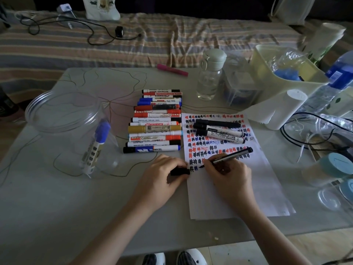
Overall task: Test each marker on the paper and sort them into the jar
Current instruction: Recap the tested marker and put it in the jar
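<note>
Tabletop paper (229, 188): right hand (227, 173) grips marker (229, 156) (tip down-left, tail up-right), left hand (162, 175) pinches cap (180, 171).

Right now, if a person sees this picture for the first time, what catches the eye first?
Probably the paper at centre right, its upper part full of red, blue and black test marks, where the right hand writes with a black marker and the left hand holds its cap. Next, the row of markers in the middle, and the clear jar at left holding one blue marker.
</note>
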{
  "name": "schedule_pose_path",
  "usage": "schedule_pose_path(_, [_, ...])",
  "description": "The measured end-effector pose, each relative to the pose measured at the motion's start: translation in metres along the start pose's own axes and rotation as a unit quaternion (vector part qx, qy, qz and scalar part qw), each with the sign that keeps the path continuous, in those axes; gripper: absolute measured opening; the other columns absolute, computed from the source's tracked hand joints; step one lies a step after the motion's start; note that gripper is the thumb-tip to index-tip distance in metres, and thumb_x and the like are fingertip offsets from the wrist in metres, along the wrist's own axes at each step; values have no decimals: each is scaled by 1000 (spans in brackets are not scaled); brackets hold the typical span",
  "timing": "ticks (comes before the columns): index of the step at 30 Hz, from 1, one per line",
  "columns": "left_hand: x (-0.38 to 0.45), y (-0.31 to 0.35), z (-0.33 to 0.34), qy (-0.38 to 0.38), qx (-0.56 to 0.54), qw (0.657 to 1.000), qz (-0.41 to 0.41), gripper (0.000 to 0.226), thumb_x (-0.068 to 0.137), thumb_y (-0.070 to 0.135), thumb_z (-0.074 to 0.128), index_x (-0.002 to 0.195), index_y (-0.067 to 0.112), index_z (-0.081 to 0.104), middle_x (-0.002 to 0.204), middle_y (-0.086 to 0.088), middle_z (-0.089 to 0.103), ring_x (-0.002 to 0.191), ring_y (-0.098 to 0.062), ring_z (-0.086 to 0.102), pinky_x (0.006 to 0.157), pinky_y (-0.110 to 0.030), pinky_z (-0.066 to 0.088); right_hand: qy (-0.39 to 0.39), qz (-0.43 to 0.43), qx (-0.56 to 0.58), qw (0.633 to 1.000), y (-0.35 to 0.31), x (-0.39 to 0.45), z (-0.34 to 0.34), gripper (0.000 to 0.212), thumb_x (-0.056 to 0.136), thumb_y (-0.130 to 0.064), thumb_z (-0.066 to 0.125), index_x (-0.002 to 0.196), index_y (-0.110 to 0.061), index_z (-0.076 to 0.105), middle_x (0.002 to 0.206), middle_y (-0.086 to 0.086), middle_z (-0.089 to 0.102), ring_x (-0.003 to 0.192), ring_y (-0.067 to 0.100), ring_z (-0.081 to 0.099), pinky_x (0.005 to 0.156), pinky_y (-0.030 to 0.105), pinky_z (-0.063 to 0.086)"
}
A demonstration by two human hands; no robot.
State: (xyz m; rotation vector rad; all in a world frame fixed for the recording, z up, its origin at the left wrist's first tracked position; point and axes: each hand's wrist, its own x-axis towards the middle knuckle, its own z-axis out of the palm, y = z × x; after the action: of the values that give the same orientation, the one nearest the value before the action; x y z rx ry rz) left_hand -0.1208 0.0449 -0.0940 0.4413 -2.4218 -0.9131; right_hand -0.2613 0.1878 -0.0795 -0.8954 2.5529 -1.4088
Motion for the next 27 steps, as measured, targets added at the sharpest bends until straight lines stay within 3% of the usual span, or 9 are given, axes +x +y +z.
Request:
schedule_pose_path(6, [0,-2,2,4,2,1000,-5,25,80,33,72,103,23,71,99,11,66,98,-3,59,81,-28,53,11,-1,-18,1000,2,1,3,17,79,-31,77,72,-15,75,64,-9,71,71,-2,64,56,7,44])
schedule_pose_path(11, [0,-2,1,1,-2,1000,-6,27,80,38,68,102,23,71,101,11,67,99,-4,59,82,-30,53,13,-6,-15,1000,1,0,2,15,80,-31,77,72,-18,75,62,-14,67,71,-5,65,56,4,43])
schedule_pose_path(16, [0,-2,1,2,-2,1000,-8,27,80,38,69,103,23,72,100,12,67,98,-4,59,81,-30,54,3,-3,-26,1000,3,1,4,25,80,-36,75,70,-13,74,61,-5,70,58,8,64,55,24,49])
schedule_pose_path(21, [1,1,0,6,-6,1000,-1,27,80,37,69,101,21,72,101,13,68,98,-4,59,82,-29,53,15,-2,-8,1000,1,0,2,19,80,-31,77,71,-15,74,64,-8,70,65,3,65,56,15,47])
schedule_pose_path(24, [0,0,0,10,-7,1000,4,23,80,31,74,101,20,72,104,13,68,101,-4,60,86,-28,52,9,5,-22,1000,1,1,3,25,81,-37,74,68,-16,72,57,-8,67,56,5,64,54,16,46])
schedule_pose_path(27, [0,-2,0,20,-8,1000,3,26,79,23,77,104,17,71,107,11,64,103,-3,59,89,-24,50,11,9,-23,1000,2,0,3,25,80,-34,74,67,-14,71,60,-6,68,59,8,63,54,19,46])
